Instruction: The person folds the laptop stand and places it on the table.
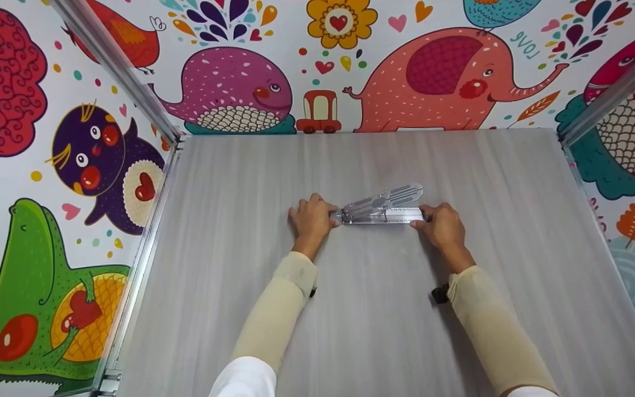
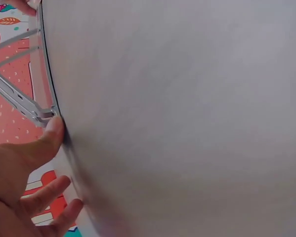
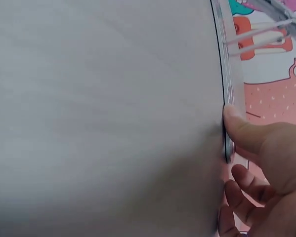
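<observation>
A silver folding laptop stand [image 1: 403, 215] lies crosswise on the grey tabletop, its slotted upper arm [image 1: 400, 195] raised at an angle from the base. My left hand [image 1: 313, 221] grips the hinged end, thumb on the near side. At the base's other end, my right hand [image 1: 447, 229] holds on between thumb and fingers. Thin struts [image 3: 259, 33] link base and arm in the right wrist view. In the left wrist view, the raised arm [image 2: 17, 96] slopes away from the hinge by my thumb. My fingers partly hide both ends.
Grey wood-grain tabletop [image 1: 372, 309] surrounds the stand. Patterned panels with cartoon animals stand behind and at both sides, with metal frame posts [image 1: 615, 91] at the corners. A metal rail [image 1: 144, 264] runs along the left edge.
</observation>
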### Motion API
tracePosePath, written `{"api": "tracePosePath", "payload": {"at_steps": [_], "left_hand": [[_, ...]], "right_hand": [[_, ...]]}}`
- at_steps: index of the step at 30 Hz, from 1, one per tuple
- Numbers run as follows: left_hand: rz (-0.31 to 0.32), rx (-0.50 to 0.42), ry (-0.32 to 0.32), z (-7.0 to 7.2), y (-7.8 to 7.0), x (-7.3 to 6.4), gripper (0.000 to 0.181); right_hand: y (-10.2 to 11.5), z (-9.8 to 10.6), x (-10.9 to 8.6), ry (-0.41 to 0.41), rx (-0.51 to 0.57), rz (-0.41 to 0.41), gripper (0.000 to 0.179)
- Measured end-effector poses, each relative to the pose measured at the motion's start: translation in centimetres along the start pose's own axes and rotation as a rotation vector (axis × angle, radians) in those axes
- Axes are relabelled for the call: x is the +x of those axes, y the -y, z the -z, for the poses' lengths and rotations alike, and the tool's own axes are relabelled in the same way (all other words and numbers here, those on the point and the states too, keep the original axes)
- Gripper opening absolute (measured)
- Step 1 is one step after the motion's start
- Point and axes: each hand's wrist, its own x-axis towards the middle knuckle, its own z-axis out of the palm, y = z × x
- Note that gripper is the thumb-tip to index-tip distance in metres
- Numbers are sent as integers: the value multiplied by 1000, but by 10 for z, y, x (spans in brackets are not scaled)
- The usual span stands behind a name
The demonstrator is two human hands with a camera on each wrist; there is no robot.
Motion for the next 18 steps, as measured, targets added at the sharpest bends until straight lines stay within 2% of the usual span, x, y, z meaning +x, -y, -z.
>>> {"api": "tracePosePath", "payload": {"at_steps": [9,13,18], "left_hand": [[16,-10,-58,-1,-1,16,43],[17,-32,-45,-1,-1,22,44],[1,-27,4,2,0,33,46]], "right_hand": [[5,-6,-24,-71,7,-15,45],[6,-8,-34,-92,-10,-7,42],[9,-10,-46,-123,-34,25,39]]}}
